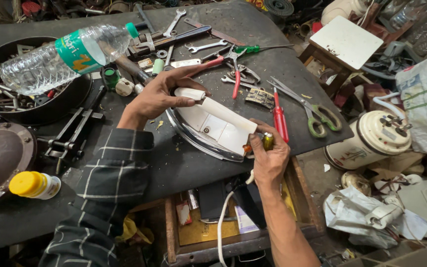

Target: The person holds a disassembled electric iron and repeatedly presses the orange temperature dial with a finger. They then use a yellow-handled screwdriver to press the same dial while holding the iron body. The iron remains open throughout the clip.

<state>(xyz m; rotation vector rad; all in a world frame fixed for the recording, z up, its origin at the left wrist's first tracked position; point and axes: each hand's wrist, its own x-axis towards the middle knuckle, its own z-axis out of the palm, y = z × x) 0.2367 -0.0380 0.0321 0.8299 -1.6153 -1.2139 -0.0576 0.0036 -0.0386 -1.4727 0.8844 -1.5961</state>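
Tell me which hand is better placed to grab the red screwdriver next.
Right, probably. The right hand grips the rear end of the white electric iron, and the red screwdriver lies just beyond its fingers. The left hand holds the handle's far end, farther away.

A clear plastic bottle with a teal label (lying tilted) rests on the black bowl; a yellow-capped jar lies front-left.

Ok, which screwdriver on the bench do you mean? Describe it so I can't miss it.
On the dark workbench, look just right of the white iron held by both hands. The red screwdriver lies there, left of the green-handled scissors. It alone has a straight, solid red handle; the nearby pliers have two red grips.
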